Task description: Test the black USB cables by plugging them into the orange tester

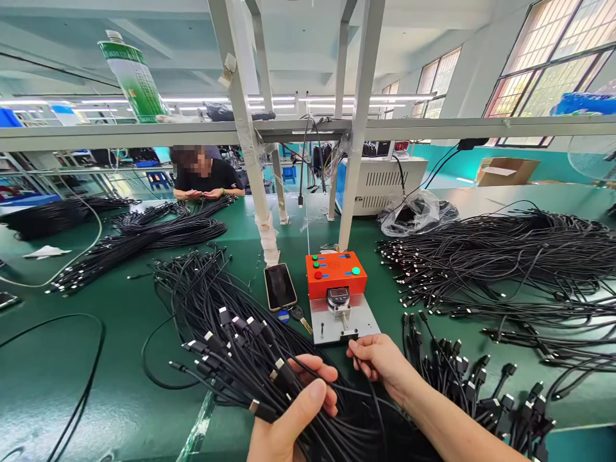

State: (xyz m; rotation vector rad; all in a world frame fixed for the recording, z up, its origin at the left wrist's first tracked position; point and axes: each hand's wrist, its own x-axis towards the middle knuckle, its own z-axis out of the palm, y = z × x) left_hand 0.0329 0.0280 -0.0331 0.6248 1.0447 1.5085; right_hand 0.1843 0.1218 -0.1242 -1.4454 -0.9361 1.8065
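My right hand [378, 362] pinches the end of a black cable [369, 385] at the front edge of a small tester's metal plate [332, 317]. The plug itself is hidden by my fingers and the black slot there. The tester has an orange box [337, 274] with coloured buttons and a round digital gauge [338, 296]. My left hand [301, 404] is closed around black cables, thumb and fingers curled. Metal-tipped plugs [283, 371] stick out beside its fingers. A thick bundle of black cables [202, 295] runs from the left under this hand.
Behind the bundle lie a phone [280, 287] and keys [301, 316]. More cable piles lie at right [505, 256] and left [144, 231]. Two white frame posts [353, 160] rise behind the tester. Across the bench sits a person [206, 176]. A grey machine [385, 183] stands at the back.
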